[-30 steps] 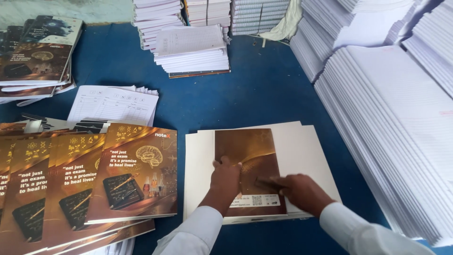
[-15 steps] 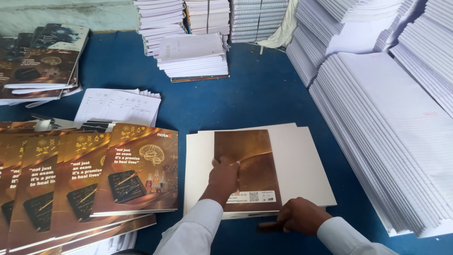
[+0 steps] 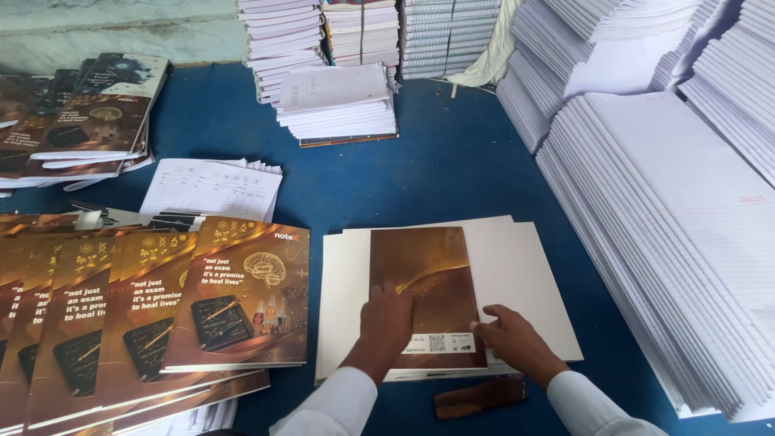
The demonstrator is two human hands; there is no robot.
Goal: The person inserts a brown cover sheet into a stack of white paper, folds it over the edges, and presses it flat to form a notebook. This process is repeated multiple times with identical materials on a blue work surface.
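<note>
Bare blue table lies open at frame centre. Tall paper stacks wall the right; fanned brown covers crowd the lower left.

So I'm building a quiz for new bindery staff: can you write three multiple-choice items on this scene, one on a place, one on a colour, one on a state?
1. Where does the fanned row of glossy brown printed covers lie?
A. right of the hands
B. left of the hands
C. on the tall white paper stacks

2. What colour is the table surface?
A. blue
B. green
C. grey

3. How is the left hand placed?
A. raised in the air
B. gripping a pen
C. flat on the brown cover sheet

Answers: 1 B, the row lies at the lower left. 2 A, bare blue shows between the stacks. 3 C, its palm presses the sheet while the right hand is at the sheet's lower right corner.
</note>
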